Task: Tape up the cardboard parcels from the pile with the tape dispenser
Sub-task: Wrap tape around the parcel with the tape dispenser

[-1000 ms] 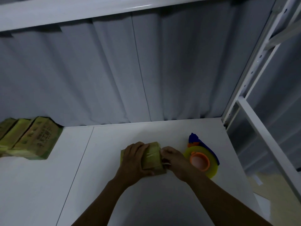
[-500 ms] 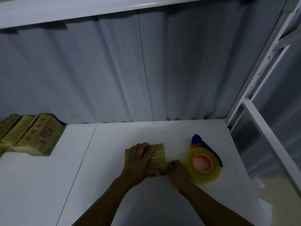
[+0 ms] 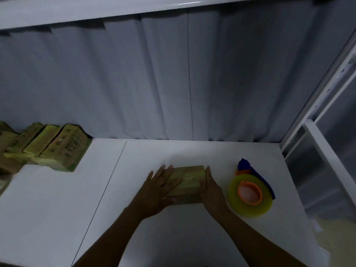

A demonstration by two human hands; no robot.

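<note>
Both forearms come in from the bottom edge and meet at one parcel (image 3: 189, 183), lying flat on the white table (image 3: 57, 218). L hand (image 3: 159, 189) lies palm-down over the parcel's left part, fingers straight and slightly spread, tips past its far-left corner, thumb by the near face. Nothing is curled round it, the hand just presses. R hand (image 3: 212, 191) is flat against the parcel's right end, fingers straight and together, pointing away from the person; it also presses, no pinch.

Parcel: small oblong cardboard box, yellow-green-brown in the dim light, flaps closed so contents can't be seen. A glossy strip of clear tape (image 3: 189, 178) runs left-right across its top, w/ a glint near the R hand.

Just right of the parcel, past the R hand and not touching it, is the tape dispenser (image 3: 250, 195). It lies on its side: yellowish roll, orange hub, blue handle pointing toward the back. Left of the parcel a thin dark seam (image 3: 107, 182) crosses the table front to back.

Well left of the parcel and further back is the pile (image 3: 57, 149): several similar boxes side by side, leaning, all closed. The nearest one has dark printed characters, too dim to read.

Behind the parcel, at the table's back edge, hangs a pale pleated curtain (image 3: 173, 83). A white shelf board (image 3: 77, 14) sits above it, w/ a white metal upright (image 3: 327, 89) at back right.
</note>
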